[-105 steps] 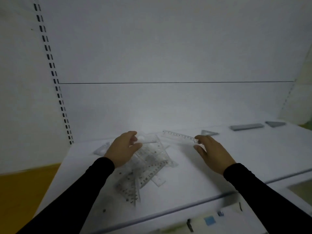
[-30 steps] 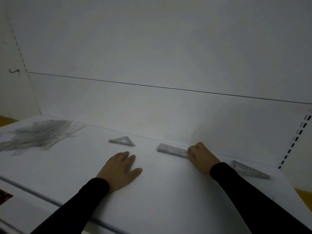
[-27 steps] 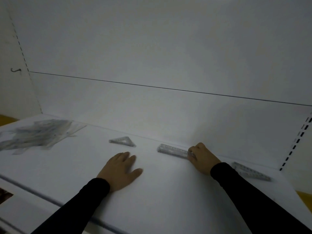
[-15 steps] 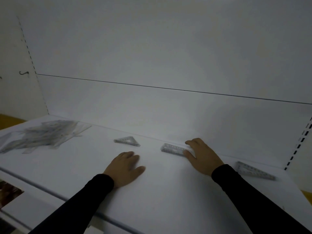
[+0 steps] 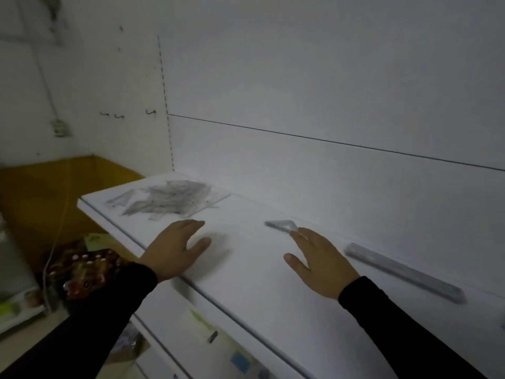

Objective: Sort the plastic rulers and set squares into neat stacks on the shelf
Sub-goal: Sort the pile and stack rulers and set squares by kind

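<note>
Left hand (image 5: 175, 248) is lying flat on the shelf (image 5: 246, 283) near its front edge, fingers straight and together, grip holding nothing; judged to be bracing the body while the other arm reaches.

Right hand (image 5: 321, 262) is hovering over or resting on the shelf, fingers extended, grip open and empty. Its fingertips are pointing at the small set square (image 5: 282, 225) and are reaching its right corner; whether they are actually touching is not resolvable.

Unsorted pile (image 5: 169, 198) of clear rulers and set squares is sitting at the far left end of the shelf, well apart from both hands. Ruler stack (image 5: 401, 272) is lying to the right, along the back wall. Judgement: sorted kinds are being spaced out along the back wall so that each stack is staying separate.

Hard to make out:
- pile is motion-blurred; piece count and kinds unreadable
- ruler stack height unclear
- something at the right frame edge is cut off
- items below the shelf are dim, unidentified
</note>
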